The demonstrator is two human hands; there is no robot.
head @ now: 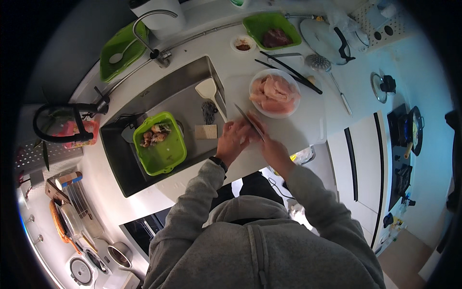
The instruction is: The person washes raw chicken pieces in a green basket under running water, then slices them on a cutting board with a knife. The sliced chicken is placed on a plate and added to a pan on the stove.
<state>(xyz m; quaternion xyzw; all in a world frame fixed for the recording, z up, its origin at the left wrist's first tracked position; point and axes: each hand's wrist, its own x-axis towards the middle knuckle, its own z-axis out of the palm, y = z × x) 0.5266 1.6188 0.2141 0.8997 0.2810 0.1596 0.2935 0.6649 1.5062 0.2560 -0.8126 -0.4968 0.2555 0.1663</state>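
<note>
My right hand [271, 150] is closed around the handle of a kitchen knife [251, 118], whose blade points up and to the left. My left hand [232, 139] lies on a piece of raw pale pink meat [259, 121] beside the blade; its fingertips are blurred and partly hidden. Both hands are over the left part of a white cutting board [306, 132]. Just above them on the board stands a round white bowl [291, 108] heaped with slices of raw pale meat [276, 90]. A pair of black chopsticks [288, 70] lies behind and against the bowl.
Left is a sink [126, 180] holding a green basket [161, 151] with brown food pieces, a white spatula [211, 90], a scouring pad [209, 112] and a sponge [206, 132]. Behind are a green basket [294, 34] of dark meat and a skimmer [321, 65]. A pan [417, 130] sits on the hob at right.
</note>
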